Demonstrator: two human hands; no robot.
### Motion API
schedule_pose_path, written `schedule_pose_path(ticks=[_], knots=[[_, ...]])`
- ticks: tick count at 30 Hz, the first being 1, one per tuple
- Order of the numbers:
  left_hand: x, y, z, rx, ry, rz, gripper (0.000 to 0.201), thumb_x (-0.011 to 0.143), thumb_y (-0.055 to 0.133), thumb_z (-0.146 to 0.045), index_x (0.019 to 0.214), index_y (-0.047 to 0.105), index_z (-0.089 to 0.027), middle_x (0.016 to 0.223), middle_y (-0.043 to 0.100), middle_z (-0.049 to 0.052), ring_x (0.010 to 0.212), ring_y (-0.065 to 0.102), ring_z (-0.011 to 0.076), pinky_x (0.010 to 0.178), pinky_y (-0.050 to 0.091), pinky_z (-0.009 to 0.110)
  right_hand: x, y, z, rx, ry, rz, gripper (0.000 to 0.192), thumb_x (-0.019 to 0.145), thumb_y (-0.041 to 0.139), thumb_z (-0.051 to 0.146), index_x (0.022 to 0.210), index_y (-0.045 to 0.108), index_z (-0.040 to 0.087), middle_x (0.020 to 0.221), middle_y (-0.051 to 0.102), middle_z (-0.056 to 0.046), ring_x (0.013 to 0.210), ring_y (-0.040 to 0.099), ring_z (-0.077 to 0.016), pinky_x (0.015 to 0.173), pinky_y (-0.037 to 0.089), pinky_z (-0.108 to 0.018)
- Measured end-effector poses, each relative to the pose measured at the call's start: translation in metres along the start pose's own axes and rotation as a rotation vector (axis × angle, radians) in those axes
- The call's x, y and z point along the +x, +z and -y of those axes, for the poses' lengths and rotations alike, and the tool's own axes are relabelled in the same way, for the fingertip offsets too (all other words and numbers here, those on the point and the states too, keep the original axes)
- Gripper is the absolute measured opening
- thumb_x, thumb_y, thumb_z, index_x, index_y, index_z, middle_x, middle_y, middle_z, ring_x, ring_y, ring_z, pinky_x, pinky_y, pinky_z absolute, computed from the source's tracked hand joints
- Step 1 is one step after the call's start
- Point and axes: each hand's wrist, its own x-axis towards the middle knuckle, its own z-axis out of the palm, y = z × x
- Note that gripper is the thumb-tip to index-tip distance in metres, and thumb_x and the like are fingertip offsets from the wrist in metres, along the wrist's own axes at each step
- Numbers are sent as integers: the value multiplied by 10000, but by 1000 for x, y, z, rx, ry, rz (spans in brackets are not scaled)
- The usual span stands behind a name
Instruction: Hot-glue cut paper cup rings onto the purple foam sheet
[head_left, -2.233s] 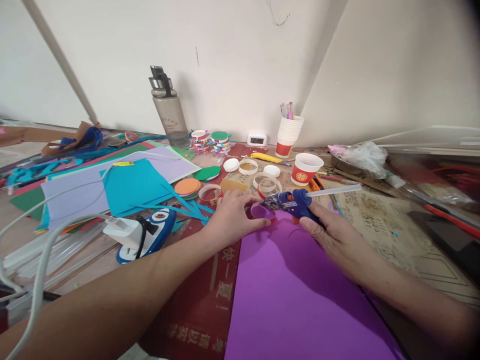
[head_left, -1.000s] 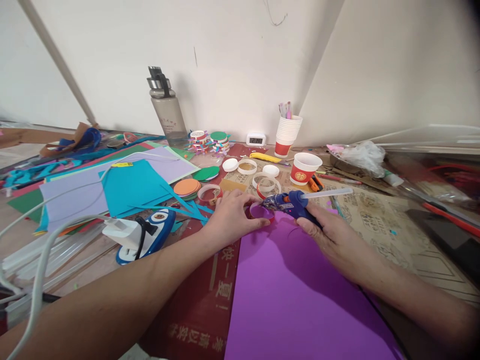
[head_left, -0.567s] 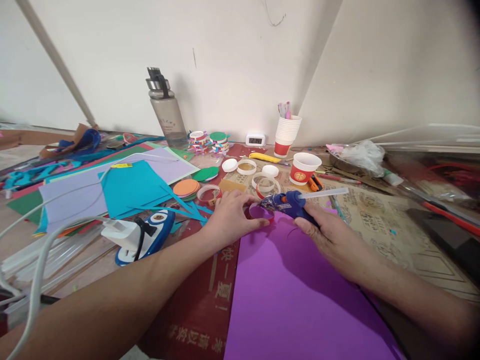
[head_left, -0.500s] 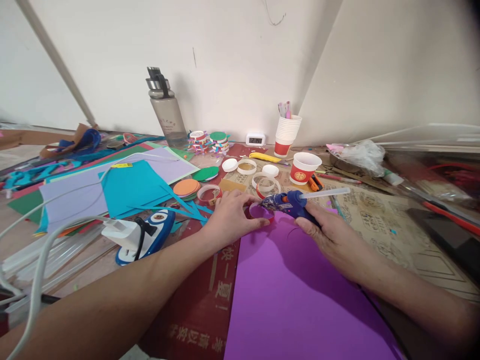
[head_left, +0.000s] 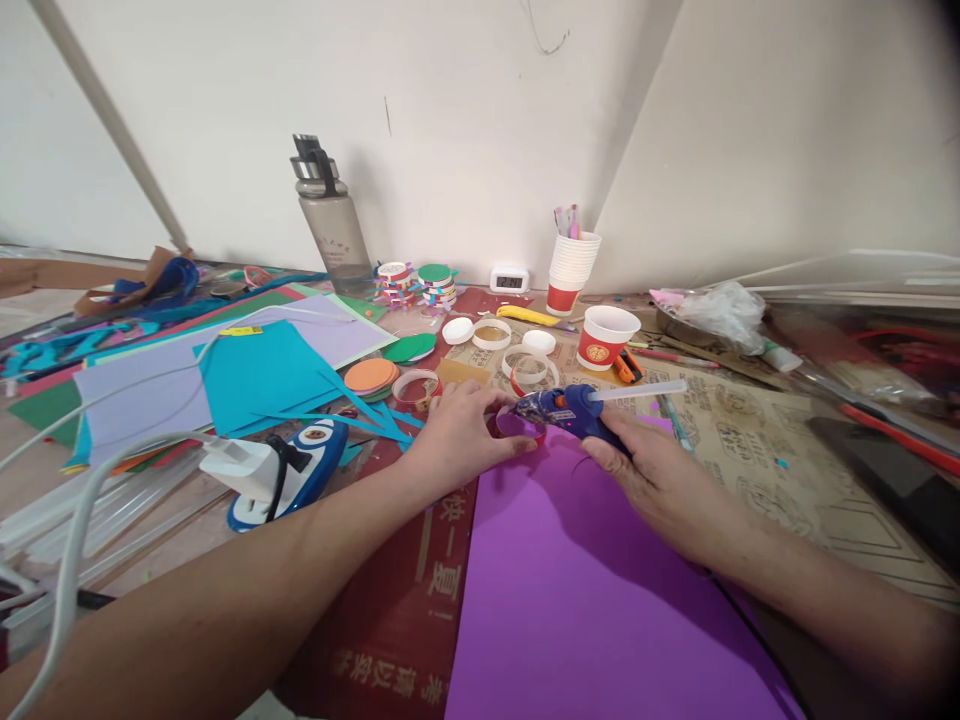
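Two plain white walls [head_left: 465, 110] met in a corner behind the messy brown work table [head_left: 757, 440]. Soft light filled the room.

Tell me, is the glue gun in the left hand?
No, the right hand grips the glue gun; the left hand steadies the ring.

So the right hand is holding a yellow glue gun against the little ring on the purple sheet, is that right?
Not quite: the glue gun is blue, not yellow, as the head view shows. The right hand does hold it, nozzle at the little ring on the purple sheet.
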Motion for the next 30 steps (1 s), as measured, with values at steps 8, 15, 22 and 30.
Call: schedule_pose_path(ticks=[8,15,22,30], knots=[[-1,-3,-2,-19,7,14,427,717,717,-544,1041,724,-265,967,654,44,1002,539,267,890,394,402,-5,-6,2,-52,-14,-18,239,997,357,347,975,560,223,912,686,-81,851,650,-231,743,521,-350],[0,0,1,7,8,-3,446,700,728,-556,1031,724,-258,953,643,46,983,539,264,879,407,393,0,1,2,13,14,23,219,984,386,338,987,571,219,994,699,-97,903,652,-240,773,525,-363],[0,0,1,24,-4,0,461,700,719,-567,1036,725,-252,946,634,53,977,533,271,864,408,403,2,2,0,56,5,21,297,999,364,374,1115,577,202,1134,691,-104,1034,646,-242,857,516,-356],[0,0,2,3,16,-2,448,698,730,-562,1033,724,-264,954,648,47,987,548,267,876,412,393,1,-4,2,-12,25,8,253,985,384,376,982,595,236,1001,720,-96,917,676,-268,760,545,-394]])
